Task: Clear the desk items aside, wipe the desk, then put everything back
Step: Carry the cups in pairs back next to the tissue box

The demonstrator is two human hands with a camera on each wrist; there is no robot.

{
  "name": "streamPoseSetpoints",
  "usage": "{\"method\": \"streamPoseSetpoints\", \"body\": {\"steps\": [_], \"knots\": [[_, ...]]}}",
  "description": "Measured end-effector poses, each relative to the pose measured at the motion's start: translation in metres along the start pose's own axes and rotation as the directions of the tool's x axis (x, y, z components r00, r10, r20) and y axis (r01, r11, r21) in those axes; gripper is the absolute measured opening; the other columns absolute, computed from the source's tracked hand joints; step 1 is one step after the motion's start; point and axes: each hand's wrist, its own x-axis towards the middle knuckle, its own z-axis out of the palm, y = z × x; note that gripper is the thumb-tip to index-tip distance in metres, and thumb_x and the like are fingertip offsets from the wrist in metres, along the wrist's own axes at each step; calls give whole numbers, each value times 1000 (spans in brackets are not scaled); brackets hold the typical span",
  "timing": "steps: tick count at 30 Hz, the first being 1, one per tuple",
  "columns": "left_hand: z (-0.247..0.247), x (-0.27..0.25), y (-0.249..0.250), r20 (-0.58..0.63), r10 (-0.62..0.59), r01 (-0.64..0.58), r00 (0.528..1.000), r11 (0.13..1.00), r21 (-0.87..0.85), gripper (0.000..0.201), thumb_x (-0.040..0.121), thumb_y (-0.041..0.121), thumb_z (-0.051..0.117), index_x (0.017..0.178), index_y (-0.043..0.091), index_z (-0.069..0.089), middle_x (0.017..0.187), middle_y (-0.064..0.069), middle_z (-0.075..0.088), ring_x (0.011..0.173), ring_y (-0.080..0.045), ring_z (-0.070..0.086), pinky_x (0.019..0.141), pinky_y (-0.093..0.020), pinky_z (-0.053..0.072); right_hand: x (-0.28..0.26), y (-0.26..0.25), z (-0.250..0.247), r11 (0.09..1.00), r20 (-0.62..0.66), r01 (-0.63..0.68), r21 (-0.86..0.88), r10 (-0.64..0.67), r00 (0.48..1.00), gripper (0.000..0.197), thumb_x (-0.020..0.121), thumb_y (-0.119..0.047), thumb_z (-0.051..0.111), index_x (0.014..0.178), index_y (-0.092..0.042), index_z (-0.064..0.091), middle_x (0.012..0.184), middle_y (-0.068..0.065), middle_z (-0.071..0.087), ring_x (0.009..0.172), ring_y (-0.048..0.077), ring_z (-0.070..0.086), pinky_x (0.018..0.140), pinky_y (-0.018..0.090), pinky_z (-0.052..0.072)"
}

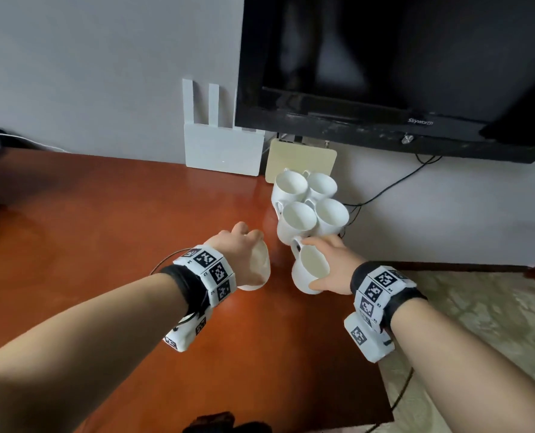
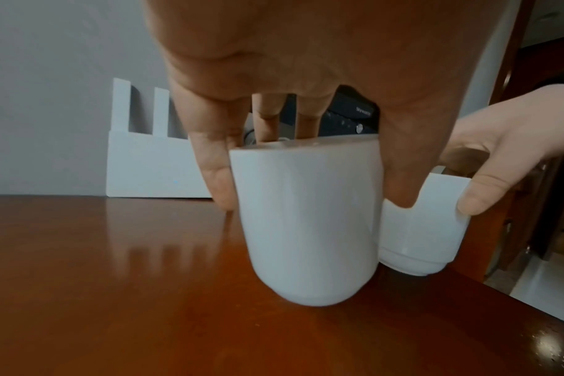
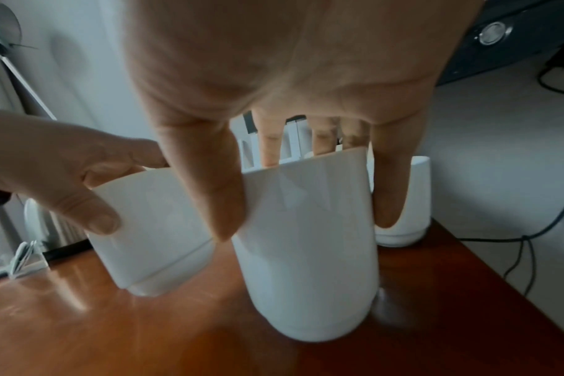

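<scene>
Mugs: our left hand (image 1: 233, 245) clamps one white mug (image 1: 257, 267) from above, left of the four-mug cluster (image 1: 309, 205); our right hand (image 1: 328, 264) clamps another mug (image 1: 309, 270) just before that cluster, over the desk (image 1: 103, 229).

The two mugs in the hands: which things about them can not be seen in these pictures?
- Left mug: its handle shows in no view; the left hand covers much of it in the head view.
- Right mug: whether its base touches the desk is unclear in the right wrist view, blurred by motion.
- Inside of both mugs: the wrist views show only the outer walls.
- Router: its right edge is hidden behind the TV.
</scene>
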Motion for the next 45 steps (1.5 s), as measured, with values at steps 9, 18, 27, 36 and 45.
{"method": "streamPoseSetpoints", "body": {"steps": [9, 18, 27, 36, 45], "knots": [[29, 29, 65, 19, 1, -1, 1000, 1000, 4, 82, 75, 48, 69, 141, 27, 25, 136, -1, 31, 120, -27, 42, 90, -38, 49, 22, 66, 10, 993, -39, -2, 122, 7, 999, 83, 73, -24, 73, 139, -40, 25, 142, -6, 19, 125, 22, 40, 97, 39, 45], [41, 51, 97, 21, 12, -12, 1000, 1000, 16, 82, 76, 47, 69, 142, 25, 26, 137, -1, 31, 121, -27, 40, 91, -39, 48, 43, 79, 9, 992, -37, 49, 115, -45, 998, 85, 75, -31, 69, 143, -44, 19, 146, -2, 16, 133, 27, 30, 103, 39, 41], [43, 54, 98, 46, 58, -58, 997, 998, 10, 90, 78, 40, 69, 148, 27, 14, 145, -2, 17, 131, -27, 32, 99, -37, 43, 43, 92, 9, 996, -46, 25, 88, -21, 999, 86, 77, -35, 67, 145, -42, 15, 150, -7, 8, 135, 30, 23, 105, 40, 38], [42, 62, 90, 15, 23, -23, 1000, 999, 29, 87, 76, 33, 73, 144, 24, 21, 141, 3, 23, 121, -26, 41, 89, -39, 51, 42, 92, 6, 997, -57, 24, 77, -19, 998, 87, 78, -32, 69, 146, -37, 15, 148, -3, 15, 133, 28, 29, 103, 37, 38], [39, 63, 87, -40, -28, 29, 999, 999, 28, 83, 78, 42, 69, 143, 18, 23, 138, -2, 28, 121, -26, 41, 91, -38, 49, 41, 88, 4, 997, -55, 7, 72, -3, 998, 86, 77, -31, 69, 145, -36, 17, 147, -1, 16, 133, 26, 29, 101, 38, 42]]}}
